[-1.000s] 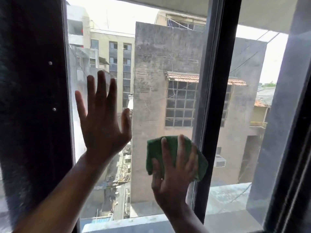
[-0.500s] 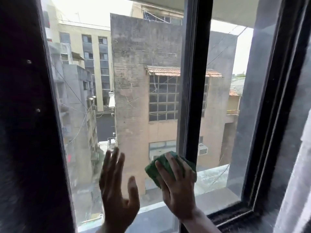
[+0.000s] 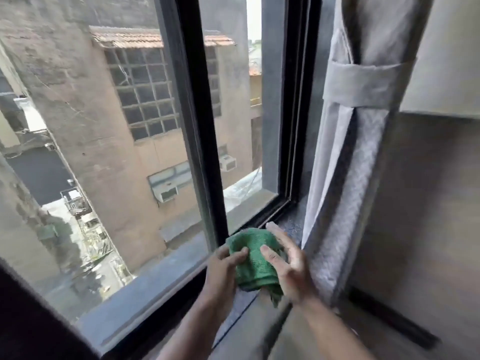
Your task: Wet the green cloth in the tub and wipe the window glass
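Note:
The green cloth (image 3: pixel 253 258) is bunched between both my hands, just in front of the window's lower frame. My left hand (image 3: pixel 224 271) pinches its left edge with thumb and fingers. My right hand (image 3: pixel 288 266) holds its right side, fingers spread over it. The window glass (image 3: pixel 104 141) fills the left and centre, split by a black vertical frame bar (image 3: pixel 200 126); both hands are off the glass. No tub is in view.
A grey curtain (image 3: pixel 348 141), tied back with a band, hangs just right of my hands. The black window sill track (image 3: pixel 181 302) runs diagonally below. A grey wall (image 3: pixel 420 216) stands at the right. Buildings show outside through the glass.
Both hands came down off the glass to the sill. My left hand, flat on the pane before, now grips the cloth with the right. The view swung down and right.

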